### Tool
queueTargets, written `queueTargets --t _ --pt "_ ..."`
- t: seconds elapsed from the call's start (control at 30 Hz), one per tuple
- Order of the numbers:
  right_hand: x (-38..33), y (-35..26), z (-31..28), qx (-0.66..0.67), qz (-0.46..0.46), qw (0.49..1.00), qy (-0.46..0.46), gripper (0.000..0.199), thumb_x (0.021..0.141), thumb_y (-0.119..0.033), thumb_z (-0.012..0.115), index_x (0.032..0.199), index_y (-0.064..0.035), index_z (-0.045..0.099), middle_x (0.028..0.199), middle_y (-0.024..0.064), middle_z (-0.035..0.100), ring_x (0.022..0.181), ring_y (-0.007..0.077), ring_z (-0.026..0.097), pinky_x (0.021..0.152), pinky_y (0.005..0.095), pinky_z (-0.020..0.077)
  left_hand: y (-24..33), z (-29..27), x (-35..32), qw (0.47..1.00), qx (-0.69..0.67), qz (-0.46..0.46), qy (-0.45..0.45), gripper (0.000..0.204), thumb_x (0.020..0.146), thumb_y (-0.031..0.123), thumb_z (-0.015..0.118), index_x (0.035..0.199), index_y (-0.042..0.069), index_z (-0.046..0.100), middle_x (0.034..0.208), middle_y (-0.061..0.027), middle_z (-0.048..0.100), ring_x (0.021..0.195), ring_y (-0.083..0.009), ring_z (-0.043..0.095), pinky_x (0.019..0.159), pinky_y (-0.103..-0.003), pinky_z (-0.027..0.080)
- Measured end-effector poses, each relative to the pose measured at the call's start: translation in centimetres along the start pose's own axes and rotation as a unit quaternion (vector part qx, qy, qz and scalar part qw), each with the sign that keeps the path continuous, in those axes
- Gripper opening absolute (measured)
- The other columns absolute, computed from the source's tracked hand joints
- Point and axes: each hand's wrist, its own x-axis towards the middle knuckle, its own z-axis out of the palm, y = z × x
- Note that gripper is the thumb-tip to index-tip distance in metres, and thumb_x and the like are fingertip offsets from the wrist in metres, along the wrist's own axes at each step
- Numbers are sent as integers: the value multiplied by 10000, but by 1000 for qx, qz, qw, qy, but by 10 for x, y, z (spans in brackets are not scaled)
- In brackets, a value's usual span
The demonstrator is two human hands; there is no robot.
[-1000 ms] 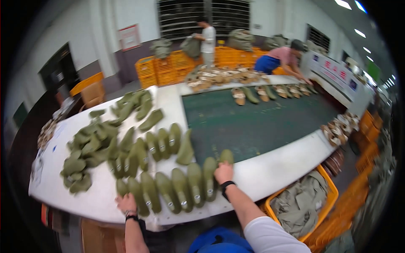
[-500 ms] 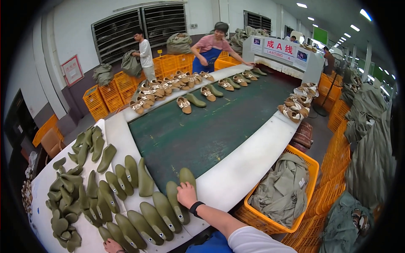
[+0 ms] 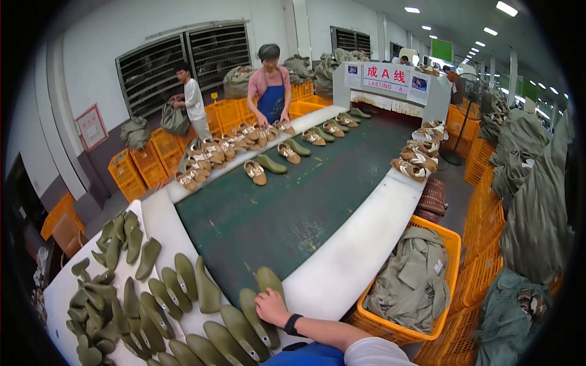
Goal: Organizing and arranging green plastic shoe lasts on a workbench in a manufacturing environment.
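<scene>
My right hand (image 3: 271, 308) comes in from the lower right, with a dark band at the wrist. Its fingers are closed round a green shoe last (image 3: 269, 280) at the right end of the near row, by the corner of the green belt (image 3: 293, 195). Against the back of the hand's left side stands another green shoe last (image 3: 251, 305). More lasts (image 3: 238, 332) line up to the left along the white table edge. My left hand is out of the picture.
A loose heap of lasts (image 3: 91, 305) covers the left of the white table (image 3: 168, 226). Tan shoes (image 3: 253, 174) and lasts lie on the belt; more shoes (image 3: 415, 161) pile on its borders. An orange crate (image 3: 452, 274) with grey cloth stands right. Across the belt, a person (image 3: 268, 91) handles shoes.
The view has shifted, and my left hand has dropped out of it. My right hand stays at the same last. Across the belt, the person has drawn their hands together over the shoes.
</scene>
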Motion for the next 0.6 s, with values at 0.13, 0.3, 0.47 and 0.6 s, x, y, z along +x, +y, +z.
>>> queueTargets --t 0.13,0.3,0.47,0.6 --pt "0 -4 -3 10 -12 1000 -6 132 748 -157 582 829 -84 656 887 87 618 1016 378 511 877 464 409 -4 5 19 999 29 19 -16 360 897 305 352 1031 122 631 1151 -151 578 1075 -333 520 888 -449 418" --pt "2 -8 -7 28 -7 1000 -11 128 751 -170 584 815 -86 656 879 81 619 1032 371 505 890 473 399 -33 39 30 997 61 51 1 418 916 326 319 1017 45 610 1030 -161 618 1004 -342 555 771 -411 484" --pt "5 -8 -1 43 -22 999 -8 121 750 -171 585 805 -85 651 863 86 619 1034 358 499 880 480 394 -30 38 29 998 0 19 53 442 908 325 317 997 8 611 1002 -181 614 983 -347 562 776 -422 478" --pt "6 -5 -5 45 -15 999 -2 113 749 -170 586 799 -91 650 849 87 622 1032 355 501 873 472 396 -11 17 19 1000 -26 -10 1 440 910 315 313 963 6 622 998 -186 614 961 -346 572 799 -403 470"
